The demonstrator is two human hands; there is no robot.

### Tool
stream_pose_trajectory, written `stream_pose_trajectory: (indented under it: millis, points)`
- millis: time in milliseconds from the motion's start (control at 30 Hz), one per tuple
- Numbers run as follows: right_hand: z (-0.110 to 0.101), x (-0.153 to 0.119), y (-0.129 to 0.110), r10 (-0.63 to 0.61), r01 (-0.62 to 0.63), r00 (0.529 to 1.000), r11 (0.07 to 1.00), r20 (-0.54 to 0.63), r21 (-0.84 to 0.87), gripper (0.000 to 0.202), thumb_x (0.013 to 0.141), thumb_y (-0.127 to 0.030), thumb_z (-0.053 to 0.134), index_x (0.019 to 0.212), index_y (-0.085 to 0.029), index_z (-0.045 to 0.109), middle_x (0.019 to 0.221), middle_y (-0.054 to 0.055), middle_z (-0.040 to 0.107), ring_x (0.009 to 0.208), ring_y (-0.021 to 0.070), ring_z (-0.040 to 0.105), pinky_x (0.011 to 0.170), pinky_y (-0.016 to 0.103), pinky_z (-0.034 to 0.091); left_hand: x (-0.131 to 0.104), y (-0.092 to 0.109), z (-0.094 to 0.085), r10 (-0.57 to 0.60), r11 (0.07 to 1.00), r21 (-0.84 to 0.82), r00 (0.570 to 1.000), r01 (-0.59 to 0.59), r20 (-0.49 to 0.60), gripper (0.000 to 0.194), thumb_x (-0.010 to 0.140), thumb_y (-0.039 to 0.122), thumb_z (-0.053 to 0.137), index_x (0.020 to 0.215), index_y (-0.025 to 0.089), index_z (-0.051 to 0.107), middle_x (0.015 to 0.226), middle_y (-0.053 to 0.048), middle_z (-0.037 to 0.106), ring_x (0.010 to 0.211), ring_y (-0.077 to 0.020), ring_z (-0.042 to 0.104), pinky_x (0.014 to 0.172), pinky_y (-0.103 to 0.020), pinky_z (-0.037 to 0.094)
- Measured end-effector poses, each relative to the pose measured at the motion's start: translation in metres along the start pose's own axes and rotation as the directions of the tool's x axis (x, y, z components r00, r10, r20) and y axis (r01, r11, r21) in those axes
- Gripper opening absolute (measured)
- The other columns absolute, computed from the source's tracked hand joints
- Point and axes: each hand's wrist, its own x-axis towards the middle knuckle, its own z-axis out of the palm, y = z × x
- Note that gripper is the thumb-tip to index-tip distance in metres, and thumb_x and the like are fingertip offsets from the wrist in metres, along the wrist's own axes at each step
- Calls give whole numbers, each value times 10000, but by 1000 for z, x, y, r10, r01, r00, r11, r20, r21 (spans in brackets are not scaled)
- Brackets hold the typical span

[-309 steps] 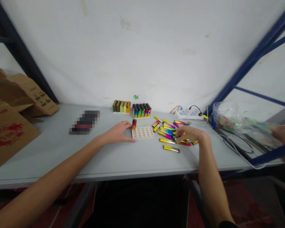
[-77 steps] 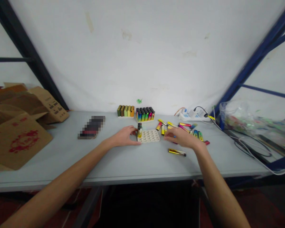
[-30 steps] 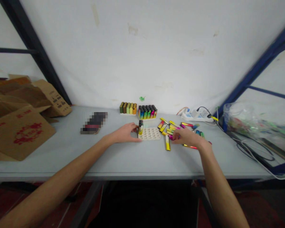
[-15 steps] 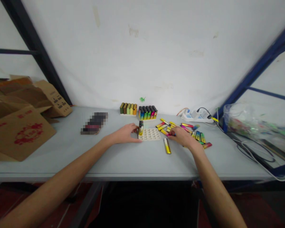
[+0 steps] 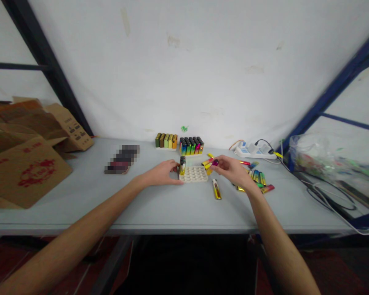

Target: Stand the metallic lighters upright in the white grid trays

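My left hand [image 5: 161,173] is at the left end of a white tray [image 5: 194,178] with rows of round holes, its thumb along the near corner and its fingers at the far corner. A few lighters [image 5: 182,166] with black tops stand upright in the tray's left end, beside those fingers. Above the table, just right of the tray, my right hand [image 5: 232,169] pinches a lighter [image 5: 214,163] with purple and yellow on it. One yellow and brown lighter [image 5: 216,189] lies alone on the table below that hand. Loose lighters [image 5: 257,177] are spread to its right, partly hidden by the hand.
Two filled blocks of upright lighters, one yellow-green [image 5: 166,141] and one multicoloured [image 5: 192,146], stand by the wall. A power strip [image 5: 254,150] with cables sits at the back right. Cardboard boxes [image 5: 27,172] occupy the left, and a blurred dark object [image 5: 122,159] lies nearer.
My right hand has lifted a lighter from the loose pile and moved slightly left and up, towards the tray. The left hand and the tray have stayed in place.
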Motion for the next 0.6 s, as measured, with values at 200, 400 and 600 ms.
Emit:
stream_pose_trajectory:
  millis: [200, 400, 600]
  points:
    - [17, -1, -25, 39, -23, 999, 862, -21, 506, 419, 884, -590, 732, 1021, -194, 738, 1038, 69, 737, 949, 207, 657, 838, 329, 529, -1, -1, 1, -3, 1000, -6, 1000, 3, -2, 613, 752, 728, 740, 1020, 181, 666, 1008, -90, 692, 936, -295, 674, 825, -359, 516]
    - [26, -8, -36, 8, -98, 993, 620, 119, 779, 372, 944, -577, 693, 1126, -254, 654, 872, -4, 654, 799, 158, 644, 842, 350, 571, -1, -4, 2, 3, 999, -43, 1000, -4, -10, 639, 750, 729, 750, 1060, 174, 677, 1030, -97, 701, 944, -295, 674, 829, -360, 524]
    - [43, -3, -47, 159, -132, 987, 689, 29, 713, 478, 875, -716, 672, 919, -251, 568, 657, -91, 291, 489, 86, 214, 422, 212, 219, -1, -2, 2, 6, 999, -41, 1000, -6, -14, 639, 757, 723, 745, 1068, 170, 677, 1017, -97, 703, 937, -295, 673, 828, -363, 525]
